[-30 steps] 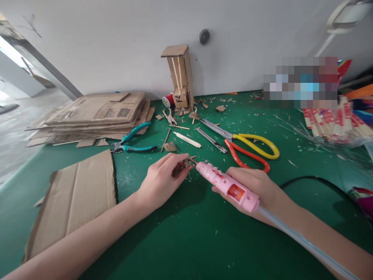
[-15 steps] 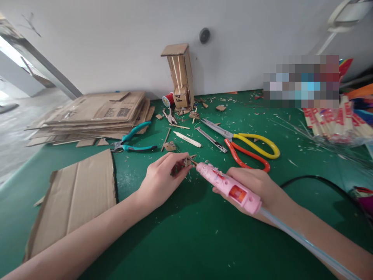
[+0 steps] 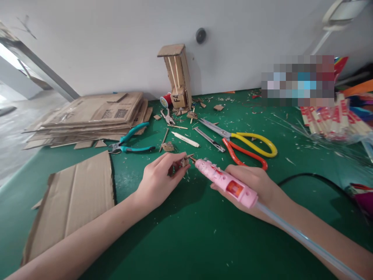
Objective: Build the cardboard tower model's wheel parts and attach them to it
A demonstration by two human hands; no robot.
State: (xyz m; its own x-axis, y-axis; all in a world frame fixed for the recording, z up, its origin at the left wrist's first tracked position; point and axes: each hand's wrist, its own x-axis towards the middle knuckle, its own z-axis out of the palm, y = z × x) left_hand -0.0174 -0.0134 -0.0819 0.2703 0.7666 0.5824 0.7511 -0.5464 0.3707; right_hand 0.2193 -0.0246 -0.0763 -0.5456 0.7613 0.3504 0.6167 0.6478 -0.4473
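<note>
My left hand point(image 3: 160, 175) pinches a small cardboard piece point(image 3: 184, 160) between thumb and fingers; much of the piece is hidden by them. In my right hand point(image 3: 247, 182) is a pink hot glue gun point(image 3: 224, 181), a long clear glue stick point(image 3: 291, 225) trailing from its back end. The gun's nozzle points left, close to the cardboard piece; whether they touch I cannot tell. Just beyond my left hand lies a cardboard scrap point(image 3: 168, 146). A white marker point(image 3: 185, 139) and a box cutter point(image 3: 209, 139) are farther back.
Scissors point(image 3: 247, 144) and pliers with teal handles point(image 3: 128, 142) lie on the green table point(image 3: 186, 241). A cardboard tower point(image 3: 176, 77) stands by the wall. Stacked cardboard point(image 3: 90, 112) and a cardboard sheet point(image 3: 72, 198) are at left; wrapped sticks point(image 3: 329, 116) at right. A black cable point(image 3: 314, 175) curves past my right arm.
The whole view has shifted slightly, so things sit a little more to the left. Both hands keep their holds, and the nozzle stays near the cardboard piece.
</note>
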